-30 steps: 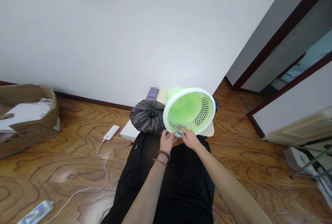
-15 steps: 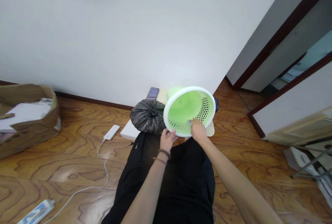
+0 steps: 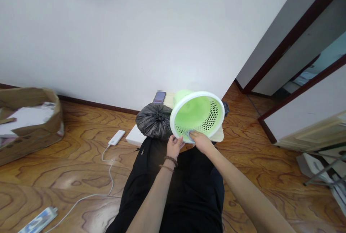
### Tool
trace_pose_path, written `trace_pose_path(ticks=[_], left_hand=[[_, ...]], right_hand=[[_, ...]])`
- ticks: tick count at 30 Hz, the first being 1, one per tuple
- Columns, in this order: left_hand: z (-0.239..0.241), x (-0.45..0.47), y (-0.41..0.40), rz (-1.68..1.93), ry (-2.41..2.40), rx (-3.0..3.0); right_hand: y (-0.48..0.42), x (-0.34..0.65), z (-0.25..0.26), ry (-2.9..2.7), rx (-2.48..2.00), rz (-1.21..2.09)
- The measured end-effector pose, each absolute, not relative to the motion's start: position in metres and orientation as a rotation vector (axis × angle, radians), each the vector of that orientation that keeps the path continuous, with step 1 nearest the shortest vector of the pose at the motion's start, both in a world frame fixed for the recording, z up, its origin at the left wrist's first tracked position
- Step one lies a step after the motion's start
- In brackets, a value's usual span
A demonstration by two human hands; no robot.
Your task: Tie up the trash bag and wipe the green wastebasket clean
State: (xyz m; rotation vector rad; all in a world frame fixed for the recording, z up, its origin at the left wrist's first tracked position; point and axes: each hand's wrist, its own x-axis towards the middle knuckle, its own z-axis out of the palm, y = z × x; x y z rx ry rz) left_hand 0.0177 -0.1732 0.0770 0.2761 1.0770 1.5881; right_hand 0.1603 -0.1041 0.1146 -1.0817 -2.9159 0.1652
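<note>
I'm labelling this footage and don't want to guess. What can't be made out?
In the head view:
Pale wad: mostly hidden by the right hand.
Black plastic bag: its plastic hides any contents.
Purple item: pixelated.
Cardboard box: cut by left edge.
Blue-and-white object: cut by bottom edge.

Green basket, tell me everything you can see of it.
The basket is light green, apparently plastic, with a thick white rim and a wall pierced by small holes. It is tilted, its mouth towards the wearer, beside a black bag. The left hand grips its near edge; the right hand holds a grey-blue piece against the inside.
</note>
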Motion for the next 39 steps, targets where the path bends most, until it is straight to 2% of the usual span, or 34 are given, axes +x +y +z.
trace_pose_path(ticks=[4, 7, 13, 16, 20, 24, 26, 30, 35, 39], left_hand=[[0.081, 0.018, -0.173, 1.592, 1.094, 0.269], [0.081, 0.019, -0.173, 1.587, 1.085, 0.271], [0.071, 0.021, -0.174, 1.606, 1.056, 0.278], [0.069, 0.018, -0.174, 1.61, 1.056, 0.289], [0.074, 0.017, -0.174, 1.598, 1.089, 0.271], [0.081, 0.019, -0.173, 1.603, 1.084, 0.25], [0.083, 0.02, -0.173, 1.602, 1.081, 0.248], [0.083, 0.022, -0.174, 1.597, 1.073, 0.236], [0.079, 0.022, -0.176, 1.615, 1.051, 0.265], [0.078, 0.02, -0.176, 1.607, 1.058, 0.243]], right_hand=[[-0.087, 0.194, 0.125, -2.909, -1.183, -0.078], [-0.089, 0.198, 0.12, -2.817, -1.345, -0.105], [-0.116, 0.14, 0.091, -2.689, -1.423, 0.337], [-0.12, 0.125, 0.09, -2.69, -1.316, 0.421], [-0.109, 0.147, 0.102, -2.871, -1.149, 0.172], [-0.095, 0.18, 0.114, -2.876, -1.222, -0.179], [-0.094, 0.186, 0.114, -2.834, -1.297, -0.241], [-0.105, 0.167, 0.105, -2.784, -1.407, -0.032], [-0.12, 0.13, 0.096, -2.696, -1.295, 0.344], [-0.118, 0.139, 0.103, -2.815, -1.093, 0.251]])
